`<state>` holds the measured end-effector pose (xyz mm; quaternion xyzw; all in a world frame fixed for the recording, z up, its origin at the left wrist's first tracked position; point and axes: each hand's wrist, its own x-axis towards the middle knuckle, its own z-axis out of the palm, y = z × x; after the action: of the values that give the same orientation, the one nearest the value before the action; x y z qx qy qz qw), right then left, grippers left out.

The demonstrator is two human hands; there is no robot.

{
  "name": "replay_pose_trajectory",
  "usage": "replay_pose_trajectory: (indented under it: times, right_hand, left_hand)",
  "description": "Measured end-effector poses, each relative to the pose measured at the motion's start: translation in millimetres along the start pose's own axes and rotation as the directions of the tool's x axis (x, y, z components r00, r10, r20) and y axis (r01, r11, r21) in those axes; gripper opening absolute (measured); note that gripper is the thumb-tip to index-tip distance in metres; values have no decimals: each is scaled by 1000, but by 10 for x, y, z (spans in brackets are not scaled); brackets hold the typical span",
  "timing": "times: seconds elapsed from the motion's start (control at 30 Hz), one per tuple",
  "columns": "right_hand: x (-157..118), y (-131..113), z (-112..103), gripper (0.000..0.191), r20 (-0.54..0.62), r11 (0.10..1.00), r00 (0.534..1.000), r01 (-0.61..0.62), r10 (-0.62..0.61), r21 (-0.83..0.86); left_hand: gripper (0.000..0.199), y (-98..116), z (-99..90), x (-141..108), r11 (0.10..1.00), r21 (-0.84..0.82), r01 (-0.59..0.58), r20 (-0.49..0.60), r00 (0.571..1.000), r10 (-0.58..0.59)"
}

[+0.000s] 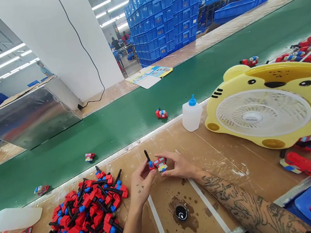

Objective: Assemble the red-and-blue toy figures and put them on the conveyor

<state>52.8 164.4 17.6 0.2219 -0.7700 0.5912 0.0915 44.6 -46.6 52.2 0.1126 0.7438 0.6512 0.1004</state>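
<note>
Above the workbench, my left hand (141,181) pinches a small red and blue toy part (151,165) with a black rod pointing up. My right hand (178,165) grips a red, grey and yellow toy torso (160,164) between thumb and fingers. The two pieces meet or nearly meet; whether they are joined I cannot tell. To the left lies a big heap of red toy parts (90,211) with blue bits and black rods. Below my hands a small round cup of dark liquid (181,212) sits among wet spots on the bench.
Beyond the bench runs a green conveyor belt (123,123) carrying several toy pieces, including a red and blue one (161,113). A white squeeze bottle (191,115) and a yellow animal-faced fan (261,106) stand right. A blue bin (303,203) holds toy parts at lower right.
</note>
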Motion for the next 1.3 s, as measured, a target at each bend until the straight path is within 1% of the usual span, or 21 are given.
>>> replay_pose_trajectory:
  times: [0.07, 0.17, 0.23, 0.3, 0.37, 0.43, 0.5, 0.53, 0.6, 0.67, 0.7, 0.77, 0.8, 0.83, 0.93, 1.0, 1.07, 1.13, 1.2, 1.23, 1.3]
  right_hand:
    - [-17, 40, 24, 72, -26, 999, 999, -33, 33, 0]
    - [-42, 108, 60, 77, -64, 999, 997, -39, 39, 9]
    - [-50, 130, 80, 78, -90, 999, 996, -25, 22, -30]
    - [-48, 125, 105, 73, -115, 994, 993, 1, -14, -105]
    - [-45, 108, 140, 62, -149, 983, 986, 52, -79, -175]
    - [-53, 100, 179, 52, -210, 969, 966, 102, -151, -226]
    - [-77, 121, 200, 45, -289, 958, 939, 111, -187, -263]
    - [-92, 144, 200, 43, -326, 957, 927, 94, -185, -276]
    - [-117, 208, 184, 42, -388, 955, 909, 34, -152, -294]
    - [-124, 276, 162, 48, -432, 956, 896, -30, -104, -292]
    - [-118, 304, 156, 55, -443, 961, 893, -50, -80, -273]
    - [-91, 341, 160, 70, -440, 978, 898, -75, -18, -193]
    - [-72, 350, 167, 76, -431, 987, 902, -81, 13, -139]
    - [-50, 354, 175, 78, -418, 993, 907, -87, 43, -85]
    - [6, 348, 186, 74, -374, 995, 923, -102, 94, 0]
    - [25, 328, 176, 69, -341, 995, 935, -104, 98, 2]
    - [33, 297, 157, 63, -324, 995, 942, -96, 86, -17]
    - [39, 260, 135, 58, -316, 996, 947, -83, 65, -43]
    - [47, 227, 116, 55, -297, 995, 954, -73, 51, -65]
    - [50, 213, 108, 53, -283, 995, 958, -70, 47, -73]
    - [55, 196, 95, 51, -257, 994, 965, -73, 48, -87]
  left_hand:
    - [52, -27, 29, 10, 999, -36, 14, -24, 1000, -15]
    - [50, -90, 98, 35, 995, -96, 29, -72, 997, -36]
    - [48, -122, 160, 53, 994, -109, 32, -80, 996, -40]
    - [44, -127, 242, 62, 996, -89, 19, -83, 996, -27]
    - [45, -98, 352, 55, 1000, -19, 3, -124, 992, -5]
    - [57, -33, 493, 41, 996, 92, 9, -205, 979, 10]
    - [70, 53, 645, 47, 982, 188, 16, -268, 963, 36]
    - [72, 97, 713, 64, 974, 225, 4, -278, 959, 60]
    - [74, 172, 807, 137, 958, 281, -52, -248, 961, 125]
    - [79, 227, 812, 261, 943, 315, -110, -183, 968, 174]
    - [83, 250, 775, 344, 935, 333, -120, -145, 974, 177]
    - [89, 295, 629, 562, 899, 428, -90, -86, 986, 139]
    - [89, 319, 527, 698, 869, 491, -62, -69, 992, 110]
    - [87, 344, 411, 853, 808, 588, -28, -67, 994, 83]
    - [82, 424, 36, 1373, 708, 706, 15, -62, 997, 40]
    - [78, 472, -191, 1687, 630, 774, 60, -65, 998, -16]
    - [69, 508, -370, 1918, 537, 837, 108, -75, 994, -82]
    - [53, 526, -489, 2062, 451, 880, 150, -93, 985, -146]
    - [41, 520, -543, 2147, 389, 903, 183, -113, 974, -195]
    - [39, 508, -548, 2175, 367, 910, 194, -121, 969, -214]
    - [40, 469, -525, 2208, 339, 918, 206, -128, 963, -239]
